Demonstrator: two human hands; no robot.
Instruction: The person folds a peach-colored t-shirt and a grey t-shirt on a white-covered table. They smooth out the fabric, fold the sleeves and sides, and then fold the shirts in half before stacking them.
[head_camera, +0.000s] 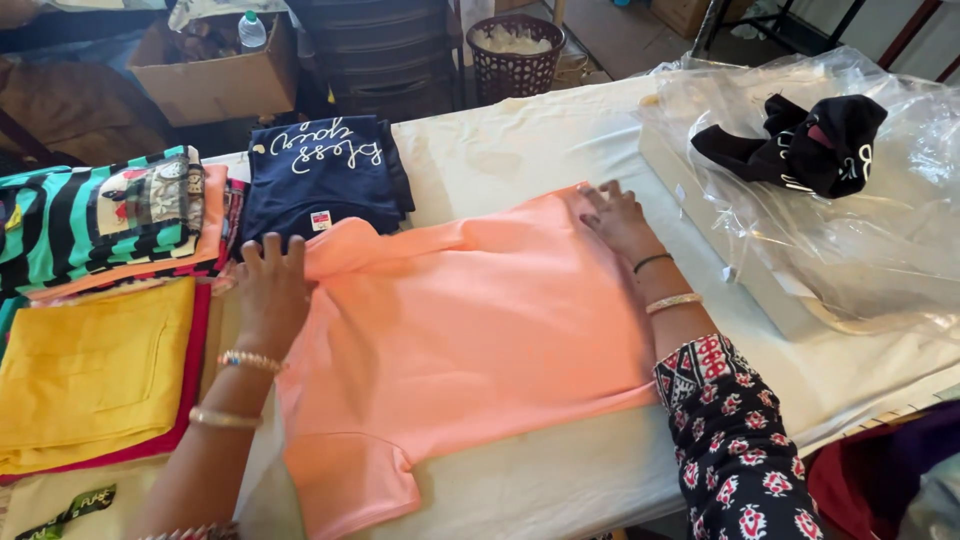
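Observation:
A peach-pink shirt (470, 330) lies spread flat on the white-covered table (520, 150), one short sleeve hanging toward the near edge. My left hand (270, 285) presses on its left edge, fingers apart, where the cloth bunches into a fold. My right hand (618, 218) rests flat on the shirt's far right corner, fingers spread. Neither hand grips anything. Bangles sit on both wrists.
A folded navy shirt (330, 170) lies just beyond the left hand. Folded striped teal (90, 215) and yellow (95, 370) garments are stacked at left. At right, a clear plastic sheet (860, 230) covers a flat box with a black garment (810, 140). A cardboard box (215, 80) and basket (515, 55) stand behind.

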